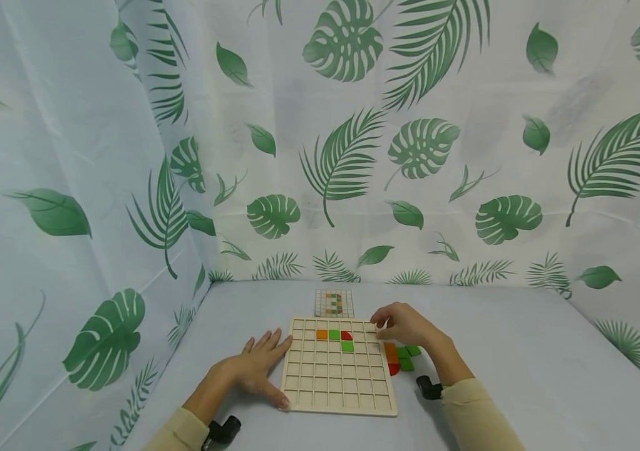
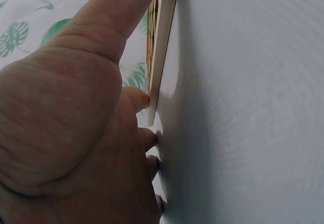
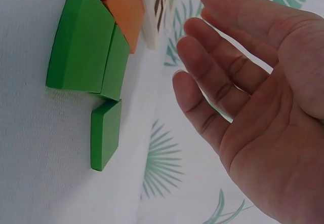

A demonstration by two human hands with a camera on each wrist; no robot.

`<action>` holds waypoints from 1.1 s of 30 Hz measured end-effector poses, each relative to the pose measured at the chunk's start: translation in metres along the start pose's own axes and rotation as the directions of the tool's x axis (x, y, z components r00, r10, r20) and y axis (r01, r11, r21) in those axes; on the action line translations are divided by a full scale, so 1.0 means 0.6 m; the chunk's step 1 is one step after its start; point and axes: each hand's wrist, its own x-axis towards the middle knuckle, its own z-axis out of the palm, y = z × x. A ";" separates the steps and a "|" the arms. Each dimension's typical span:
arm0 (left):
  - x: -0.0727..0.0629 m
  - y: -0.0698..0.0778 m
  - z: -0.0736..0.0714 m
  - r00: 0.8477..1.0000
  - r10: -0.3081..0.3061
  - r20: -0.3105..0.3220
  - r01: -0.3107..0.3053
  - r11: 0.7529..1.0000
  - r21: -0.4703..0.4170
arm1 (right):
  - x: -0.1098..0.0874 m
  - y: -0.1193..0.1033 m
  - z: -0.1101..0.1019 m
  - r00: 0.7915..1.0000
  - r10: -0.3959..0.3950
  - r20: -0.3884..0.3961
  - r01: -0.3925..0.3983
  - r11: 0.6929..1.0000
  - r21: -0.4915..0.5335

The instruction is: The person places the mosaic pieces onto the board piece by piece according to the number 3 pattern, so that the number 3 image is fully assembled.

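A pale wooden grid board [image 1: 337, 382] lies on the table, with an orange square tile [image 1: 322, 334], two green square tiles [image 1: 334, 335] and a red rounded tile [image 1: 345, 336] in its upper cells. Along its left edge rests my left hand [image 1: 252, 369], fingers spread and thumb at the lower left corner. My right hand [image 1: 407, 324] is over the upper right corner, its fingers loosely bent with no tile showing between them. Beneath that wrist, beside the board, are loose green blocks [image 3: 81, 41], orange blocks [image 3: 126, 11] and a red rounded block [image 1: 394, 369].
Behind the board lies a small pattern card [image 1: 322, 300] with a printed grid of coloured squares. A white cloth covers the table [image 1: 523, 363]. Leaf-print curtains [image 1: 354, 188] stand at the back and sides. Each wrist wears a black camera [image 1: 428, 387].
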 end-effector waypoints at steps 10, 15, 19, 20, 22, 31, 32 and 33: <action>0.001 -0.003 0.003 1.000 0.008 -0.008 -0.008 1.000 0.005 | -0.006 0.010 -0.002 0.999 0.048 0.023 -0.049 0.998 0.041; 0.001 -0.003 0.003 1.000 0.006 -0.006 -0.006 1.000 0.007 | -0.007 0.017 -0.005 0.998 0.053 0.039 -0.055 0.998 0.044; 0.002 -0.004 0.003 1.000 0.010 -0.007 -0.010 1.000 -0.005 | -0.008 0.022 -0.006 0.996 0.067 0.055 -0.070 0.996 0.049; 0.002 -0.004 0.003 1.000 0.012 -0.007 -0.012 1.000 -0.008 | -0.009 0.023 -0.007 0.996 0.072 0.060 -0.075 0.996 0.050; 0.001 -0.003 0.002 1.000 0.015 -0.007 -0.015 1.000 -0.014 | -0.009 0.025 -0.008 0.995 0.080 0.066 -0.084 0.995 0.054; 0.000 0.000 -0.001 1.000 0.008 0.002 -0.008 1.000 -0.013 | -0.012 0.032 -0.006 0.991 0.102 0.081 -0.106 0.993 0.042; 0.000 0.000 -0.001 1.000 0.007 0.002 -0.007 1.000 -0.013 | -0.012 0.033 -0.006 0.992 0.098 0.083 -0.102 0.994 0.045; 0.000 0.000 -0.001 1.000 0.007 0.001 -0.007 1.000 -0.014 | -0.012 0.034 -0.005 0.992 0.095 0.084 -0.099 0.994 0.044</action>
